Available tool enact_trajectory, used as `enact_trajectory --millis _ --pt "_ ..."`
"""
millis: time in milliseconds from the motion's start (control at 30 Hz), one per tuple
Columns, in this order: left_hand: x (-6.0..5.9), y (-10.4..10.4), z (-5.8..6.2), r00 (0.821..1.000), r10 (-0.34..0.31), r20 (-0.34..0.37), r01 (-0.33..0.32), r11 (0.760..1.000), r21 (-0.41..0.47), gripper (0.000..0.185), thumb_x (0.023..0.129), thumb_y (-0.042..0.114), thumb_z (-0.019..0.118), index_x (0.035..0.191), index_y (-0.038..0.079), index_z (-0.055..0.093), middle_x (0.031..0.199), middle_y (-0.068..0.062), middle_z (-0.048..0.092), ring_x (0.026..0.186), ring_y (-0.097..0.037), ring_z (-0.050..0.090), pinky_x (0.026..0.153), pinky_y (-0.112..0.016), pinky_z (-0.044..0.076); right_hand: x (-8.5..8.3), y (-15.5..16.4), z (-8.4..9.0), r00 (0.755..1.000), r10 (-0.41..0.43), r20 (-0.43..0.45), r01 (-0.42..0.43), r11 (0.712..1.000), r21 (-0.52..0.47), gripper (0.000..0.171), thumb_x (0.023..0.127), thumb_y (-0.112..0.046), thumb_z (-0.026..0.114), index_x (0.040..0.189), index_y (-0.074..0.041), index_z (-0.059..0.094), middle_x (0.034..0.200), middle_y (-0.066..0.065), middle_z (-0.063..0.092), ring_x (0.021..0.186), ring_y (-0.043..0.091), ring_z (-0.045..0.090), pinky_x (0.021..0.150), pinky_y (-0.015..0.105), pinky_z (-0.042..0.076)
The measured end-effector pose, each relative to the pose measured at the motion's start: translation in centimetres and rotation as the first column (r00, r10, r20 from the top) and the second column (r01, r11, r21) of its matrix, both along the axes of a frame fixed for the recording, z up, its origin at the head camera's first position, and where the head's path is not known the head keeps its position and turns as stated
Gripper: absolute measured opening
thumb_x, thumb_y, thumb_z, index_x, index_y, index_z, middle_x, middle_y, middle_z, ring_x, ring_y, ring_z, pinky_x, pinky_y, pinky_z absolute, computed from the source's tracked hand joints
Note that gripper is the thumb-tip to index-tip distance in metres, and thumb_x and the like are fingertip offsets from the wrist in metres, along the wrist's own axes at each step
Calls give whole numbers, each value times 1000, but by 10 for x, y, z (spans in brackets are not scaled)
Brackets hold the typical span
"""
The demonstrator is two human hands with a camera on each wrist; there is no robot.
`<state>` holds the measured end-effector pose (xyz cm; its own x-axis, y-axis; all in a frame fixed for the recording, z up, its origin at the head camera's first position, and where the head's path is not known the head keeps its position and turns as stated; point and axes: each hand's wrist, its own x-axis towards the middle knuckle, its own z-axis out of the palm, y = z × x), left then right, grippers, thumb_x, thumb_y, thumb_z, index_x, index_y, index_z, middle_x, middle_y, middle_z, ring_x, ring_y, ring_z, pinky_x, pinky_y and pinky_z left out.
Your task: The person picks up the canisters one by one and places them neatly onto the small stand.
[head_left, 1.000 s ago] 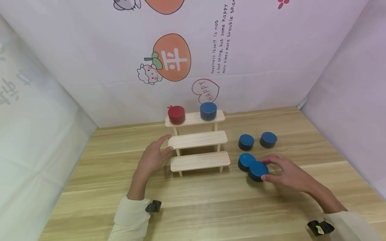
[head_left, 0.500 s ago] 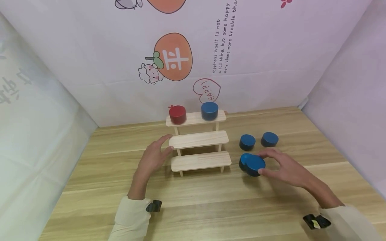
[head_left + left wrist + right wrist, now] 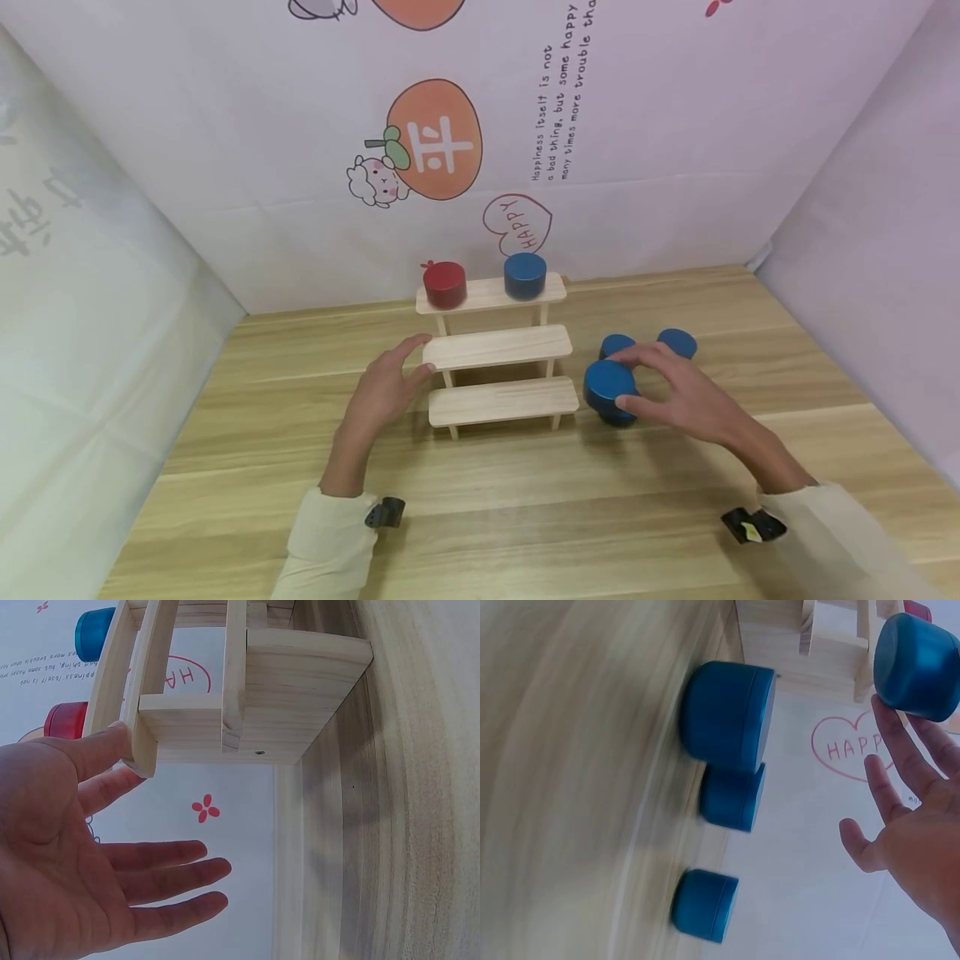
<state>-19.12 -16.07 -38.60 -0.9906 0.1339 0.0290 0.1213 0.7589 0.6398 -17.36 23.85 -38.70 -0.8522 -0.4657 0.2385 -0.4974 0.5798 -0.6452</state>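
In the head view my left hand (image 3: 381, 392) is at the left end of a three-step wooden display stand (image 3: 498, 348). Its thumb and index finger pinch the end of the middle step, the other fingers stretched out in the left wrist view. My right hand (image 3: 686, 396) holds a blue round tin (image 3: 609, 382) between thumb and fingers. This tin is off the table and partly covers another blue tin (image 3: 727, 716) beneath it in the head view. On the top step sit a red tin (image 3: 446, 286) at the left and a blue tin (image 3: 525, 276) at the right.
Two more blue tins, a nearer one (image 3: 731, 796) and a farther one (image 3: 705, 904) in the right wrist view, stand on the wood-grain table (image 3: 480, 517) right of the stand. A printed white cloth (image 3: 637, 125) hangs behind, with white cloth at both sides.
My right hand has lifted the blue tin and carried it left and away from me, over the tin beside it. The left hand has stayed at the stand.
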Motion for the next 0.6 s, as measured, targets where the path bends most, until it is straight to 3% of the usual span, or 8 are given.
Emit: enact_trajectory --millis 233,600 --pt "1 -1 1 1000 6 -7 -6 1000 2 53 101 27 62 150 14 46 147 -18 49 135 -41 43 106 -59 37 -10 -18 3 999 -35 4 35 999 -20 52 92 -27 73 137 -6 58 140 20 51 128 41 46 96 69 38" --pt "0 -1 0 1000 9 -17 -9 1000 -6 53 101 26 63 150 14 46 147 -18 50 134 -41 45 105 -59 39 -21 -46 8 997 -81 10 82 996 -36 53 92 -32 71 136 -4 59 138 18 52 130 39 44 100 67 36"
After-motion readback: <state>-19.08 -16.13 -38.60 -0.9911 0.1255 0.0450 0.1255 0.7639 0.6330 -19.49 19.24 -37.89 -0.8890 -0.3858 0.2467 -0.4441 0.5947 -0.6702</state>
